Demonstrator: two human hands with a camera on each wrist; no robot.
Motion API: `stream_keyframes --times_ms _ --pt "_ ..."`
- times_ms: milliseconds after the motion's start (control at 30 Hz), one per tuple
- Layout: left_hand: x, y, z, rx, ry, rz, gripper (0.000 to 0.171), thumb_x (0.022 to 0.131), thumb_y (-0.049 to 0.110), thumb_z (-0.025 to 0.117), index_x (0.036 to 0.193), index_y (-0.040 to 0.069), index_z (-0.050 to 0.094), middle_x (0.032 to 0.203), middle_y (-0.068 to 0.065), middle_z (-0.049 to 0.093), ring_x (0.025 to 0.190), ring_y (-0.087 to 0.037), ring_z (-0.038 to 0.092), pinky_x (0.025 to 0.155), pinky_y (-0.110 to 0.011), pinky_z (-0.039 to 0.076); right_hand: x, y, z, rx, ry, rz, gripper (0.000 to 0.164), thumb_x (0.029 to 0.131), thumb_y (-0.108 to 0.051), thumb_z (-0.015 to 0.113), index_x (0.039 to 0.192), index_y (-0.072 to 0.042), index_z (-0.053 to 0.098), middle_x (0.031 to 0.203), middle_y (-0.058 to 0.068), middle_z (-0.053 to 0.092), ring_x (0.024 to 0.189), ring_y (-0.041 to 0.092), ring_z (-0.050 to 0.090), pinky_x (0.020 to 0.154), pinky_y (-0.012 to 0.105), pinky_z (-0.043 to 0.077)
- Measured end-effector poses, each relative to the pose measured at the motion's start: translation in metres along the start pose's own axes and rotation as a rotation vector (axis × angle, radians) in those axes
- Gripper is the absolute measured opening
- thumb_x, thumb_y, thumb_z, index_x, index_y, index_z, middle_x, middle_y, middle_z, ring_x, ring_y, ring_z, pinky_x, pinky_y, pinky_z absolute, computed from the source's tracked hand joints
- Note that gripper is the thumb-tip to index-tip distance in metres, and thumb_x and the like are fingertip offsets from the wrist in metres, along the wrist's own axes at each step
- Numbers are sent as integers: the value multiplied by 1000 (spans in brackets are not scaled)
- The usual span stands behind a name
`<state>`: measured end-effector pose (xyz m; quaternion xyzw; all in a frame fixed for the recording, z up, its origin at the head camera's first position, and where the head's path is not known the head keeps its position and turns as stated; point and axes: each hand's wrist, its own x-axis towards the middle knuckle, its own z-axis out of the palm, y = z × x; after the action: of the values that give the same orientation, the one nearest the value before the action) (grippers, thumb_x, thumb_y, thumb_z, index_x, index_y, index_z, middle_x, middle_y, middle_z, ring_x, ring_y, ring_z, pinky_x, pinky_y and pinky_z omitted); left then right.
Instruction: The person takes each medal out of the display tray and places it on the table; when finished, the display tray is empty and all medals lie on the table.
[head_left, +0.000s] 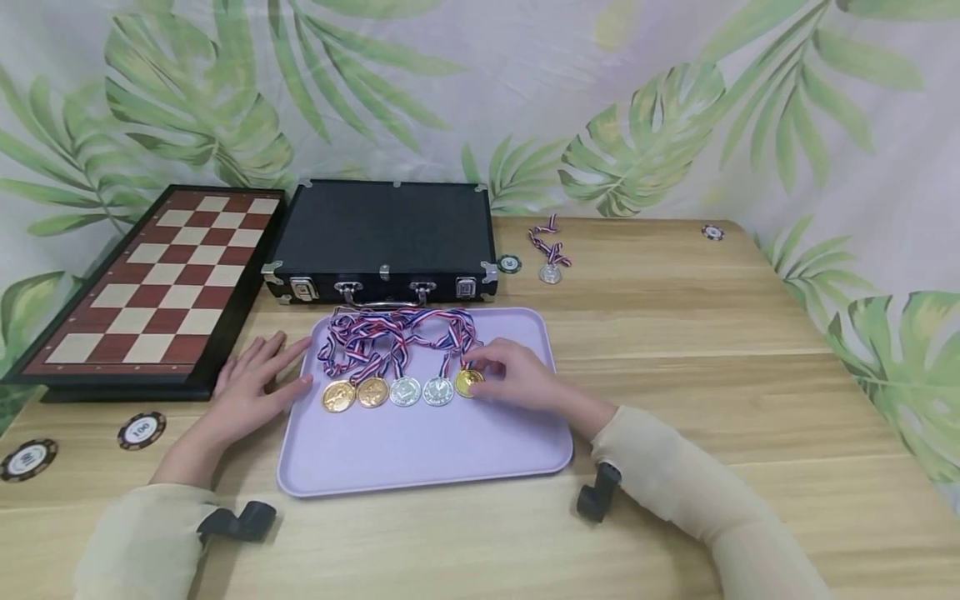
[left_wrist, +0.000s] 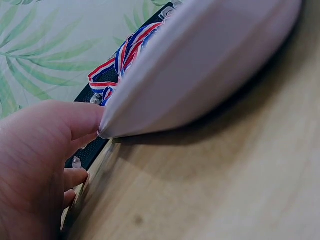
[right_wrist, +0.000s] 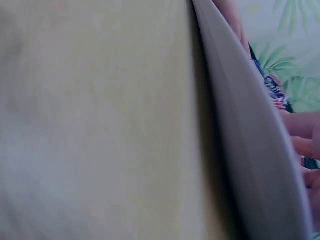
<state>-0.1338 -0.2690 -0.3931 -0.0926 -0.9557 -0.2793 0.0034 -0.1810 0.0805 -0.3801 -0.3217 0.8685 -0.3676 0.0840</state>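
My right hand (head_left: 517,377) reaches over the right side of a lavender tray (head_left: 420,454) and pinches a gold medal (head_left: 468,382) between thumb and fingers. To its left a row of medals lies on the tray: two silver medals (head_left: 438,391), then two bronze-gold ones (head_left: 339,397). Their red, white and blue ribbons (head_left: 367,333) are bunched along the far rim. My left hand (head_left: 258,385) rests at the tray's left edge, fingers straight and spread. In the left wrist view its thumb (left_wrist: 90,119) touches the tray rim. The right wrist view shows mostly the tray's side (right_wrist: 245,135).
Behind the tray stands a black case (head_left: 382,229) with metal latches. A chessboard (head_left: 161,283) lies at the left. Poker chips (head_left: 142,430) are scattered about, including a green one (head_left: 509,263). Another silver medal (head_left: 550,272) with its ribbon lies at the back right.
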Motion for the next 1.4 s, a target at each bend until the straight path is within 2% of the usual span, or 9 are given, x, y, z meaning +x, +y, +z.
stream_keyframes --times_ms 233,400,600,767,867,1000,1200,1300,1400 --pt "0 1 1 4 3 -2 59 84 40 50 134 14 32 137 -26 15 125 -39 -1 93 -54 -12 1 6 13 -133 69 -17 42 68 -27 73 104 -10 63 86 -2 51 78 11 42 68 24 35" --pt "0 0 1 -1 7 -2 60 84 39 51 134 13 33 137 -26 15 125 -39 0 93 -54 -12 1 5 15 -185 48 -46 46 66 -29 74 107 -12 62 89 -1 48 82 12 42 72 26 34" --pt "0 1 2 -6 12 7 60 83 39 51 134 13 33 137 -25 15 126 -39 0 93 -54 -11 -3 4 14 -172 37 -25 46 69 -24 73 110 -13 58 88 -1 47 78 11 41 70 25 35" --pt "0 1 1 -4 13 7 59 83 39 51 134 13 33 137 -25 16 126 -39 0 93 -54 -11 -6 3 15 -134 27 -82 46 74 -18 69 116 -11 53 99 3 56 81 10 49 73 25 40" --pt "0 0 1 -3 7 3 60 84 40 51 134 13 33 137 -25 15 126 -38 0 93 -54 -11 -8 4 14 -79 33 -106 46 75 -14 68 117 -10 52 85 2 60 72 9 51 68 24 42" --pt "0 0 1 0 0 0 60 84 40 51 134 14 32 138 -25 14 126 -38 -1 93 -54 -12 -11 2 8 90 60 -70 49 73 -9 69 119 -9 51 59 -2 48 52 9 45 48 22 40" --pt "0 -1 1 6 3 -7 60 84 41 50 135 15 32 138 -24 14 126 -38 -2 93 -54 -12 -16 -11 -21 391 121 58 62 73 -2 67 127 -13 41 69 7 54 56 17 50 50 27 44" --pt "0 -2 1 5 3 -5 60 84 41 50 135 15 32 138 -24 14 126 -37 -2 93 -54 -12 -19 -17 -41 458 166 40 59 73 2 65 126 -9 41 74 12 56 58 21 52 52 31 47" --pt "0 -2 1 4 5 1 60 84 40 51 134 15 32 138 -24 14 126 -38 -2 92 -54 -12 -22 -23 -61 477 219 -51 53 73 8 62 122 1 43 83 14 57 62 24 54 53 32 48"
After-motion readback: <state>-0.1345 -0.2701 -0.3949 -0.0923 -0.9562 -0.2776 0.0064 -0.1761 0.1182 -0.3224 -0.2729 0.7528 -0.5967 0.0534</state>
